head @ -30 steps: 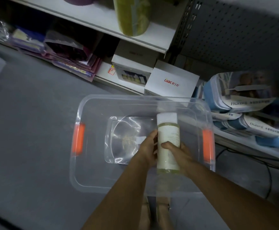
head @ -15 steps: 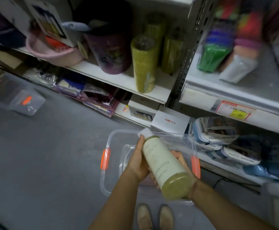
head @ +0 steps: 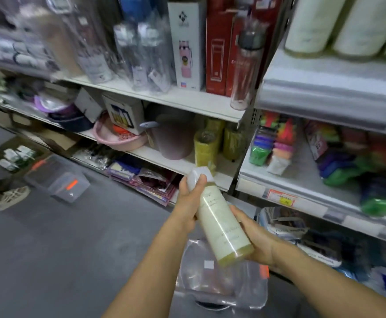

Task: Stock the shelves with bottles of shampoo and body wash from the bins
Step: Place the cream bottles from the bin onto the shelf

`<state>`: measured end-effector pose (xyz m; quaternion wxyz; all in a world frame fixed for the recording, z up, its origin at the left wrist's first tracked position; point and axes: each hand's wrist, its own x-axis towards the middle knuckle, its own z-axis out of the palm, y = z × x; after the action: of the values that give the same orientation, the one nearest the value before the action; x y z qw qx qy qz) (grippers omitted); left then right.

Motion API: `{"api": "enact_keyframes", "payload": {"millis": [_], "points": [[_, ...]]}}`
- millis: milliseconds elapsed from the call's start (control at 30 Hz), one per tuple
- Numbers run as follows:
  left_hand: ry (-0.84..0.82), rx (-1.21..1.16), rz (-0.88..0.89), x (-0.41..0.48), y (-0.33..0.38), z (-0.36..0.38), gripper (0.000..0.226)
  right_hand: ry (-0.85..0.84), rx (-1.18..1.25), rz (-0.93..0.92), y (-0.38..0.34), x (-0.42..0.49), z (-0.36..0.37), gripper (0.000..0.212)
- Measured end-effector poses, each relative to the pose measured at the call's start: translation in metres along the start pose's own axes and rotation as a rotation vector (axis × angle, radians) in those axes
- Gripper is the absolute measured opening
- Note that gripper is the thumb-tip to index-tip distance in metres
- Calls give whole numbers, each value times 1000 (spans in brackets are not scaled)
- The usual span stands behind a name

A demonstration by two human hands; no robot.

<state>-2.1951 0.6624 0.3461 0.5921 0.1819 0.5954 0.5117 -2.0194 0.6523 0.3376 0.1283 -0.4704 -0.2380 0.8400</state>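
Note:
A pale yellow-green bottle (head: 219, 222) with a white cap is held tilted in front of me, cap pointing up toward the shelves. My left hand (head: 187, 203) grips its neck, thumb against the cap. My right hand (head: 254, 242) holds the lower body and base from underneath. Below my hands sits a clear plastic bin (head: 219, 285) with orange latches on the floor; it looks empty. The white shelf (head: 187, 164) ahead carries yellow-green rolls and a mauve bucket.
A second clear bin (head: 58, 180) with orange latches lies on the grey floor at left, near a cardboard box of white bottles (head: 17, 154). Another person's sandalled foot (head: 8, 198) is at far left. Shelves at right hold colourful packs and white rolls.
Both hands have lifted the bottle out of the clear bin and up toward the shelves. My view has risen from the bin to the upper shelves.

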Motion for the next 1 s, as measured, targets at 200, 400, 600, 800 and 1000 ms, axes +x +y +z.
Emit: {"api": "enact_keyframes", "payload": {"millis": [200,400,600,800,1000], "points": [[-30,160,264,-38,71,33,68,-17,-521,-335,-37,-57,20,88],[-100,202,299,-72,135,67,102,37,-555,-557,-76,-105,39,75],[-234,177,334,-108,184,104,91,126,-524,-780,-116,-144,50,87],[-485,253,412,-124,207,132,42,244,-432,-928,-168,-181,59,89],[-590,263,507,-113,234,152,48,351,-478,-1137,-213,-198,53,59]]}}
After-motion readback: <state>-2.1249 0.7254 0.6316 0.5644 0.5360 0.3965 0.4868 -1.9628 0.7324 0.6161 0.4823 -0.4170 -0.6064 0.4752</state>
